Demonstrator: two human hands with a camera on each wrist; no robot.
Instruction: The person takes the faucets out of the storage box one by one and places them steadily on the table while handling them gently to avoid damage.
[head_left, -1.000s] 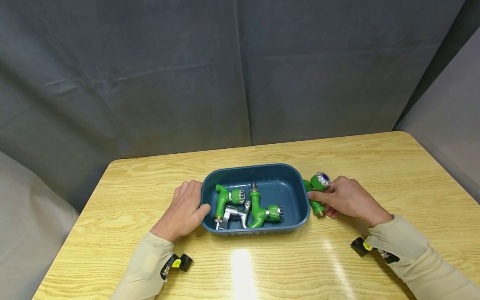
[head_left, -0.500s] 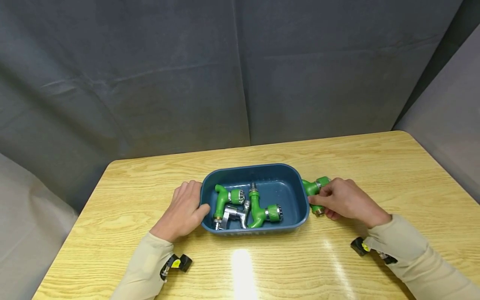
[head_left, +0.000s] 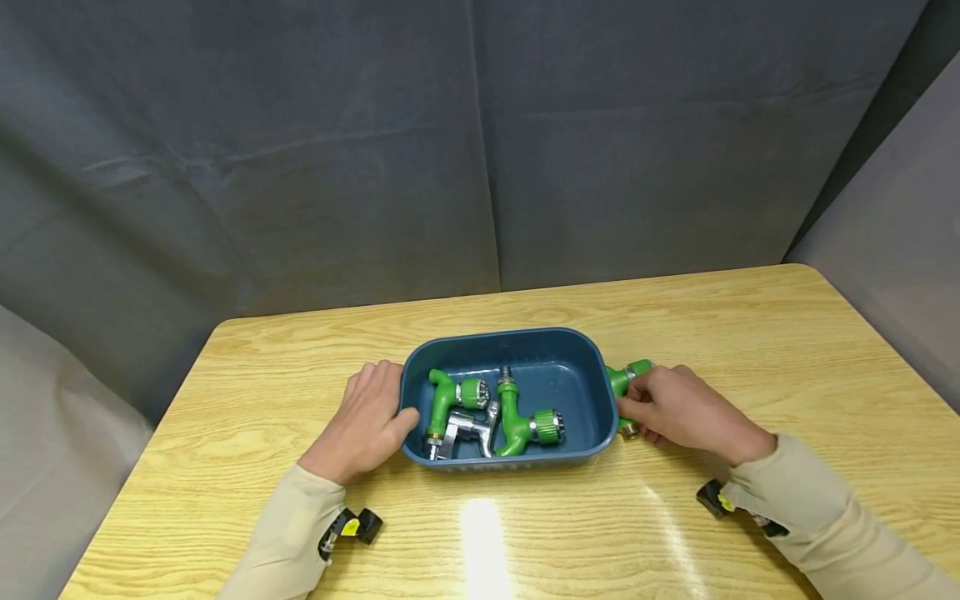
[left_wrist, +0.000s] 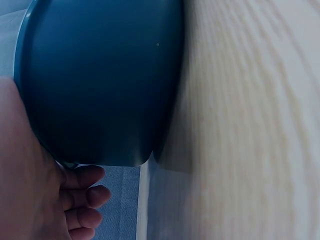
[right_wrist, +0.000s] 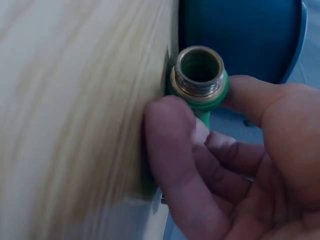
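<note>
A blue plastic bin sits mid-table with two green taps, one on the left and one in the middle, and a chrome tap between them. My left hand grips the bin's left end, its thumb at the rim and its fingers round the far corner. Just outside the right end, another green tap lies low against the bin's wall. My right hand pinches this tap between thumb and fingers, covering its middle. Its threaded brass end faces the right wrist camera.
The wood-grain table runs out to rounded back corners. A dark grey curtain hangs behind it, with paler cloth at the right side. Each sleeve carries a small black wrist camera.
My right hand has lowered the green tap beside the bin and shifted slightly left. The tap's knob has turned from facing up to lying sideways. My left hand and the bin stay put.
</note>
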